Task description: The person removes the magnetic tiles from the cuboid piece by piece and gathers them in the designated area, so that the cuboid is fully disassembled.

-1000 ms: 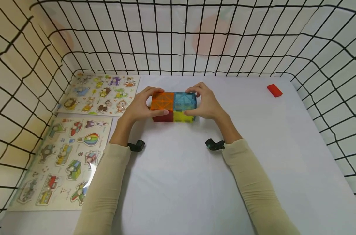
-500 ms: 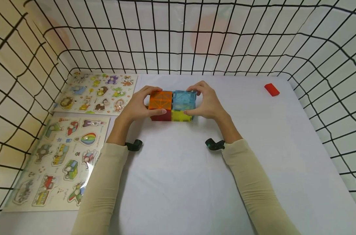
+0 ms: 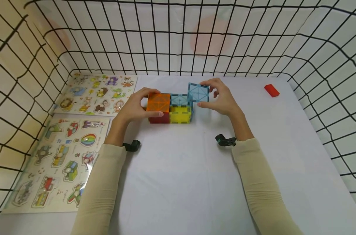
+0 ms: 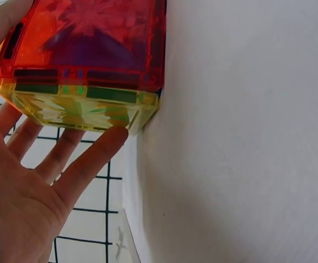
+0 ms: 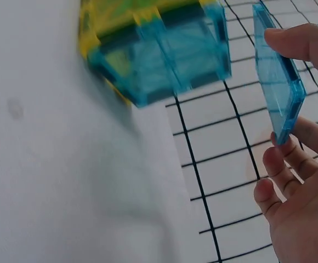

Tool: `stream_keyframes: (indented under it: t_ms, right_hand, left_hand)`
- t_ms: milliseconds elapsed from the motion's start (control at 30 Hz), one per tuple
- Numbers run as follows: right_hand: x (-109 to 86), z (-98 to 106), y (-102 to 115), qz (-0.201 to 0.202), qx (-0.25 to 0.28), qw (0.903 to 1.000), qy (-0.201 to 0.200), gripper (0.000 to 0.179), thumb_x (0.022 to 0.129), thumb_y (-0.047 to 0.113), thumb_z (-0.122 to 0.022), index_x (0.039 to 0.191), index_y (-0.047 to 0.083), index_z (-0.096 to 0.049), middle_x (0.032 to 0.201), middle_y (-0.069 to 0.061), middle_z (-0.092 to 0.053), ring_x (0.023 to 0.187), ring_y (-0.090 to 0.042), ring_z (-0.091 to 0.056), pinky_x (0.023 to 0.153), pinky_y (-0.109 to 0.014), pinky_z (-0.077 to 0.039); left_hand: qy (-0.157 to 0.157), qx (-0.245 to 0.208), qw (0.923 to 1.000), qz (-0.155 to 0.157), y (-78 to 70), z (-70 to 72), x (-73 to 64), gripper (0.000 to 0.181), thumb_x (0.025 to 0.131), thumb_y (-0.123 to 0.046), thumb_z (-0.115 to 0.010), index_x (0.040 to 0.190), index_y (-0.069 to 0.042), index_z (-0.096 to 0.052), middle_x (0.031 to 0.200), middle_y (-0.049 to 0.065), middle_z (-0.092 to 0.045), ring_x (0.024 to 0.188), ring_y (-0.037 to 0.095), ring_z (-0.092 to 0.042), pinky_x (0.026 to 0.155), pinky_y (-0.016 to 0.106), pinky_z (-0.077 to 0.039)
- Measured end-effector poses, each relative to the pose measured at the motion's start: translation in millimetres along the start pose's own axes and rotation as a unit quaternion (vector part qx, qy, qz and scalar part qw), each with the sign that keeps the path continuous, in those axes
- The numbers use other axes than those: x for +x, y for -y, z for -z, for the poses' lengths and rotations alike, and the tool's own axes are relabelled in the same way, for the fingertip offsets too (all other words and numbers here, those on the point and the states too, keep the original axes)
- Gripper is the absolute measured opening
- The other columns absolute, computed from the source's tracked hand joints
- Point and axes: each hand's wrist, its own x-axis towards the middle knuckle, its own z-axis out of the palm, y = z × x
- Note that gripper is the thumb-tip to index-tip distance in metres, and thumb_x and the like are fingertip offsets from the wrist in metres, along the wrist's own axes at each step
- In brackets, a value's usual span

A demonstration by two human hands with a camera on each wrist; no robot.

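In the head view, your left hand [image 3: 133, 107] grips the translucent plastic box with orange top and red front [image 3: 158, 103] between thumb and fingers. Your right hand [image 3: 223, 99] pinches a square, translucent blue plastic tile [image 3: 198, 93], clear of the yellow-fronted translucent plastic box [image 3: 180, 115] beside it. Both boxes sit on the white worktop [image 3: 178, 182].

From the left wrist, you see your fingers spread, one fingertip at the box's yellow side.

From the right wrist, your thumb and fingers hold the tile by opposite edges, apart from the blurred box's blue side.
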Motion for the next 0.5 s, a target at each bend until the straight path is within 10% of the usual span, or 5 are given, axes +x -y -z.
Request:
stream_keyframes:
  t_ms: [500]
  right_hand:
    - [3.3,5,-37,-0.077,-0.012,0.9969,0.009,0.072,0.081,0.034,-0.088,0.143,0.014,-0.058,0.14,-0.007,-0.052,0.116,-0.026,-0.048,0.096,-0.041,-0.043]
  left_hand:
    - [0.01,-0.017,0.9998,0.007,4.0,3.8,-1.7,0.076,0.072,-0.045,-0.093,0.139,-0.028,-0.061,0.138,-0.008,-0.06,0.125,0.02,-0.053,0.082,0.042,-0.062]
